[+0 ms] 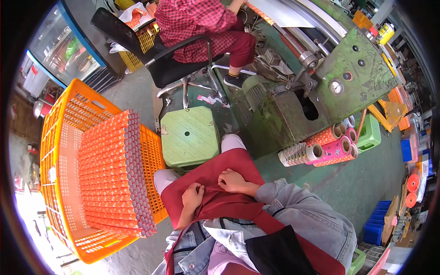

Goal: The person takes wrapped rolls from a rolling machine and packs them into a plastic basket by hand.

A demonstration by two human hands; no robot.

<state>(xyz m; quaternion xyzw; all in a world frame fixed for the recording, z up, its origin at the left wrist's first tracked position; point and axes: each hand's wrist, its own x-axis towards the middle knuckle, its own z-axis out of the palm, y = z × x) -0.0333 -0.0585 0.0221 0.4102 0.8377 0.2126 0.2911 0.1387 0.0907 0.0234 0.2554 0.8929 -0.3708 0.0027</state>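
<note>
A dark red apron (233, 160) lies across my lap over a denim jacket. My left hand (193, 195) rests on it with curled fingers, closed at a bunched fold of the cloth. My right hand (231, 180) lies a little farther forward and to the right, its fingers also curled against the apron; the fingertips are partly hidden. Left of my knees stands an orange plastic crate (64, 183), with a stack of red patterned paper tubes (107, 174) lying in it, open ends facing right. A pale green stool (188, 137) is just ahead of my knees.
A person in a checked shirt (197, 23) sits on a black office chair (165, 64) at a green machine (293, 110). Patterned rolls (334, 149) stand below the machine on the right. Blue bins (379, 222) lie farther right.
</note>
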